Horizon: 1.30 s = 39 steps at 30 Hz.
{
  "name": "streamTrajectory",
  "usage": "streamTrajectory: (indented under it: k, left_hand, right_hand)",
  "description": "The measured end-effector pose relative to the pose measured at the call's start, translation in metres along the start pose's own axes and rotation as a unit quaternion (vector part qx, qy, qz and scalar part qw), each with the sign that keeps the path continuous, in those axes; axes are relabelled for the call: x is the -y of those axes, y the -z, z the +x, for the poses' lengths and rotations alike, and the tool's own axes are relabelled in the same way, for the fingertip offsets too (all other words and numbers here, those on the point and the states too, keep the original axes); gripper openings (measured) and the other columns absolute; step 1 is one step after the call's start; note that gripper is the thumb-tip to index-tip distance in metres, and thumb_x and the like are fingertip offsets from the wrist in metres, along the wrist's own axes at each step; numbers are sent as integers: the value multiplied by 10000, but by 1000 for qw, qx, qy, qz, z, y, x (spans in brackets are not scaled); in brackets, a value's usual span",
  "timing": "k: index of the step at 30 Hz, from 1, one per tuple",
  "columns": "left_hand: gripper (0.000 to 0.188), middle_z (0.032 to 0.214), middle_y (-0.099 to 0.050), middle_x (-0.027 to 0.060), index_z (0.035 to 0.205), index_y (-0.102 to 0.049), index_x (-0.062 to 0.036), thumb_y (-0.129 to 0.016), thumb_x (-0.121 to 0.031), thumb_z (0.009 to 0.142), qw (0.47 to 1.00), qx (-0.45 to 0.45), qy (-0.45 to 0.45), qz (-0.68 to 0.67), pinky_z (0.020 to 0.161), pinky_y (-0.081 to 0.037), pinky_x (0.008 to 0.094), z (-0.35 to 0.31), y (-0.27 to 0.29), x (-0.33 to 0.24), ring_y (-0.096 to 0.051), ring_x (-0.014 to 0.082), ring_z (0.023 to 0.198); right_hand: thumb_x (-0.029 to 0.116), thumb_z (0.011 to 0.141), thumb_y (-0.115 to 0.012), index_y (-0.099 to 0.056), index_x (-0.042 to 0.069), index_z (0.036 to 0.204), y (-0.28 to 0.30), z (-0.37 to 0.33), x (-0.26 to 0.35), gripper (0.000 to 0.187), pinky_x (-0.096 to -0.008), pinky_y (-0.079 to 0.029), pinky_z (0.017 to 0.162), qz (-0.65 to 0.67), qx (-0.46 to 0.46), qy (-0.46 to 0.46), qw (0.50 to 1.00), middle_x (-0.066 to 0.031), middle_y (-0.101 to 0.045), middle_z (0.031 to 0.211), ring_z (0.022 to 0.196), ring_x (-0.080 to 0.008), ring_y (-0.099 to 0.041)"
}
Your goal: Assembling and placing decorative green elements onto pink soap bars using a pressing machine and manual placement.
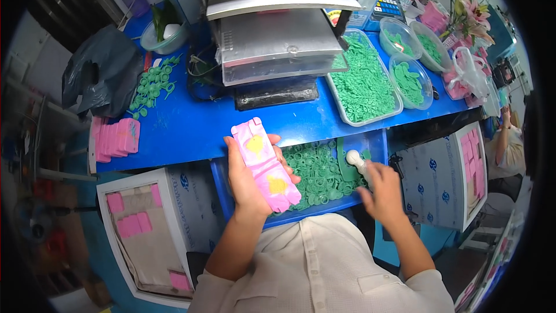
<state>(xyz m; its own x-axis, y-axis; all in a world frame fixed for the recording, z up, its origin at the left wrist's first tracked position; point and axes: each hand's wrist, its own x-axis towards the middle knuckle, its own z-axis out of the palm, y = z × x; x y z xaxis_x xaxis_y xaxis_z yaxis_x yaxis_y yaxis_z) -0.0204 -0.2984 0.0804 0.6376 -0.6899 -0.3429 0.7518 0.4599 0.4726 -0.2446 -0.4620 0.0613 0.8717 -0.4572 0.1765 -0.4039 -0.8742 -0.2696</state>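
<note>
My left hand (246, 179) is wrapped round a pink two-part mould (265, 165), which lies opened out along its length with a yellow patch on each half. Below and beyond it, a blue tray (379, 145) is filled with green ring-shaped and round pieces (315, 171). At the tray's right side, the fingers of my right hand (382, 194) close on the lower end of a white round-headed tool (354, 159). Its exact kind is not clear. A flat green strip (347, 174) lies in the tray beside that tool.
Ahead on the blue table (202, 130) stands a press-like machine with metal plates (278, 40). Clear tubs of green pieces (362, 81) stand right of it. Stacked pink moulds (119, 138) and a dark plastic bag (101, 72) are left. White-framed boxes (133, 237) flank me.
</note>
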Motion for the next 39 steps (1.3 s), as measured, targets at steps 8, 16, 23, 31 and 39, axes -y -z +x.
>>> streamTrajectory:
  k: [8,16,23,31,39]
  left_hand:
    - [742,760,-584,97,1092,-543,19,-205,-630,966,998,37,40,-14,571,-524,332,-19,-6,14,-600,206,619]
    - [625,1157,-599,152,1305,-426,55,-377,-484,991,926,125,-146,326,794,-537,311,-50,-3,27,-622,194,984]
    - [418,1140,-588,194,1213,-470,40,-615,-235,932,826,177,-301,443,817,-504,297,-47,8,24,-606,214,992]
    - [288,1052,-618,191,1112,-556,32,-637,-143,898,792,192,-317,485,758,-511,340,-51,-7,15,-617,267,938]
    - [218,976,-625,173,1072,-537,51,-560,-122,940,798,128,-333,486,777,-481,299,-56,-5,25,-601,198,876]
  right_hand:
    - [90,742,-709,-660,78,1029,6,52,88,291,-339,-488,743,180,-163,386,890,-95,-602,1001,912,-243,-585]
    - [118,775,-734,-617,10,1046,17,80,86,315,-356,-455,759,338,-115,179,917,-113,-558,983,886,-267,-542]
    - [226,798,-745,-611,18,1039,24,75,81,345,-350,-450,787,462,7,142,875,-117,-585,1001,921,-262,-551]
    - [213,789,-749,-602,8,971,31,68,80,311,-377,-444,733,434,-67,181,880,-127,-595,898,828,-291,-550]
    - [179,784,-727,-550,-7,1174,26,65,89,468,-398,-444,857,394,-74,183,898,-165,-560,1131,1014,-331,-524]
